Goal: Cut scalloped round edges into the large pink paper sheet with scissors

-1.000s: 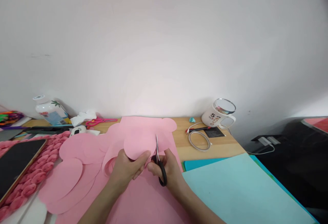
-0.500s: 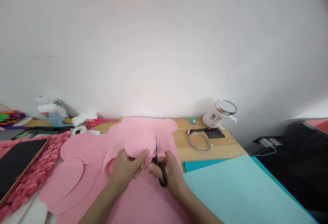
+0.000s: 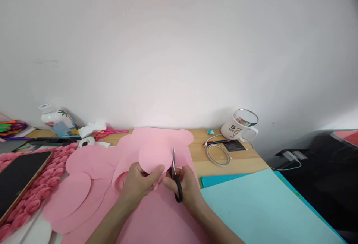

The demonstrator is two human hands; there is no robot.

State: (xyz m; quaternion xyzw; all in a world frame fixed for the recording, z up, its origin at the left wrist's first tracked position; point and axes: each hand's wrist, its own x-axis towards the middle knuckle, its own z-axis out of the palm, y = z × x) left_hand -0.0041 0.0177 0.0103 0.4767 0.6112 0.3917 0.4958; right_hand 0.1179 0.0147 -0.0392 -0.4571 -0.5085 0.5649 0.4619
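My left hand [image 3: 140, 182] pinches the near edge of a rounded piece of pink paper [image 3: 155, 154] between thumb and fingers. In my right hand [image 3: 184, 186] is a pair of scissors [image 3: 178, 188] with black handles, its blades pointing away from me at the right edge of that piece. Whether the blades are apart is hard to make out. Beneath both hands lie larger pink sheets [image 3: 165, 218], one curling up at the left. Several cut pink rounds [image 3: 68, 193] overlap to the left of my left hand.
Light blue sheets [image 3: 263, 206] lie at the right. Behind them are a white mug [image 3: 233, 126], a coiled cable [image 3: 218, 164] and a black card [image 3: 235, 145]. Pink-handled scissors [image 3: 112, 132], a white bottle [image 3: 57, 121] and a phone [image 3: 24, 180] on a pink braided mat stand or lie leftward.
The rounded pink piece has shifted slightly right and turned in my left hand. The scissors have moved a little to the right with my right hand.
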